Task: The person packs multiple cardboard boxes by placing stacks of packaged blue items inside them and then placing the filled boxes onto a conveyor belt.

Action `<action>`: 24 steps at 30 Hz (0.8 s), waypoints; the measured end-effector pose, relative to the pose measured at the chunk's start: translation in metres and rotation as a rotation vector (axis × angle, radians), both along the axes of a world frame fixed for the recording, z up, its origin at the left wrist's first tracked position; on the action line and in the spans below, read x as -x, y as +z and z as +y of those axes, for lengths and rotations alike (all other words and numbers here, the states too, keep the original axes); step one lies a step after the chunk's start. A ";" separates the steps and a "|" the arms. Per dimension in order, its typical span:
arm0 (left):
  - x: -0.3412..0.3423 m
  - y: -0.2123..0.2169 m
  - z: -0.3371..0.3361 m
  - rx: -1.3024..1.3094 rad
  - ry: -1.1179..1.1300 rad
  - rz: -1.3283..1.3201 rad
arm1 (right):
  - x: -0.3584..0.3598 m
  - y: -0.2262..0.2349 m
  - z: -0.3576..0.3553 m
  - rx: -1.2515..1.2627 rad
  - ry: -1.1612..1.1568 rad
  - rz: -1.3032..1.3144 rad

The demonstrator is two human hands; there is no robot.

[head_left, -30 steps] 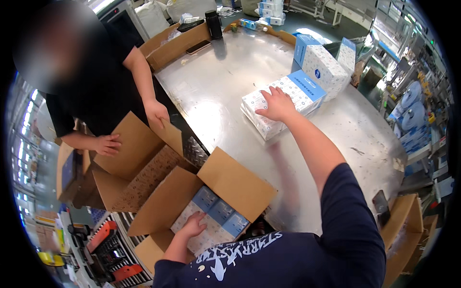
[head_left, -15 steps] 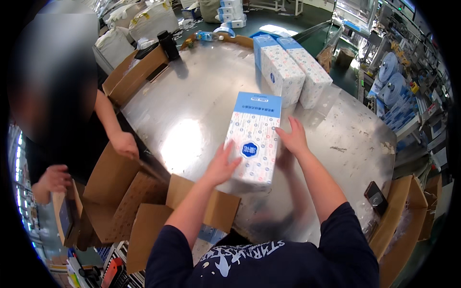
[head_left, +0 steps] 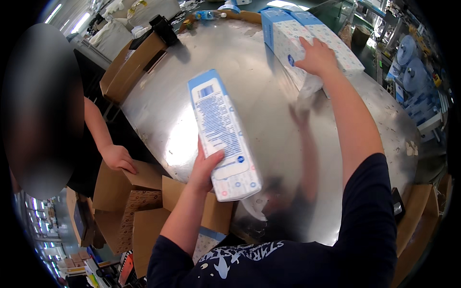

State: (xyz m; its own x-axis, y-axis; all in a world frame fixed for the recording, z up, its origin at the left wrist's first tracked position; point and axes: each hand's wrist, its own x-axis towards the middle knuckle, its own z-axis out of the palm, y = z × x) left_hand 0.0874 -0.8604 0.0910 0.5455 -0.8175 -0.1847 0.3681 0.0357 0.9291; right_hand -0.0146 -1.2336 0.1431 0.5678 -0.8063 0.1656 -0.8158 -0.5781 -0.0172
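My left hand (head_left: pixel 204 168) grips a long white and blue tissue pack (head_left: pixel 223 129) near its lower end, thumb across the printed side. The pack is tilted, its narrow printed side facing up at me, above the metal table (head_left: pixel 259 105). At the far right, my right hand (head_left: pixel 317 57) lies with fingers spread on the nearer of two similar packs, the left pack (head_left: pixel 288 38). Beside it stands the right pack (head_left: pixel 331 36). Below my left forearm, an open carton (head_left: pixel 216 213) holds another pack (head_left: pixel 206 240), partly hidden by my arm.
At the left, a co-worker's hand (head_left: pixel 119 157) holds a flap of another open carton (head_left: pixel 113 206). A black flask (head_left: pixel 163 30) and a plastic bottle (head_left: pixel 209 15) stand along the far edge. A phone (head_left: pixel 397 204) and cardboard box (head_left: pixel 415 225) sit at right.
The pack has been turned onto its side and moved left in my left hand. My right hand has left it and reached far right onto a standing pack. The co-worker's hand has shifted down.
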 end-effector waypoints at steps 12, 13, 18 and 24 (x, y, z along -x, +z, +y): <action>-0.006 -0.008 -0.019 0.095 -0.103 0.164 | 0.099 0.018 -0.011 -0.183 0.237 -0.379; -0.005 -0.009 -0.023 0.086 -0.098 0.160 | 0.098 0.012 -0.042 0.145 0.205 -0.414; 0.000 -0.012 -0.045 0.057 -0.062 0.104 | 0.089 -0.020 -0.097 -0.239 0.030 -0.259; 0.013 -0.014 -0.071 0.034 -0.048 0.065 | 0.076 0.018 0.056 -0.290 0.296 0.126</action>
State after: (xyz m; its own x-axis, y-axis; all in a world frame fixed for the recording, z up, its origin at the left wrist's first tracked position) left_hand 0.0742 -0.9310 0.0766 0.4931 -0.8489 -0.1902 0.4298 0.0477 0.9017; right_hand -0.0901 -1.1777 0.1607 0.7827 -0.6088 -0.1298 -0.6220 -0.7731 -0.1244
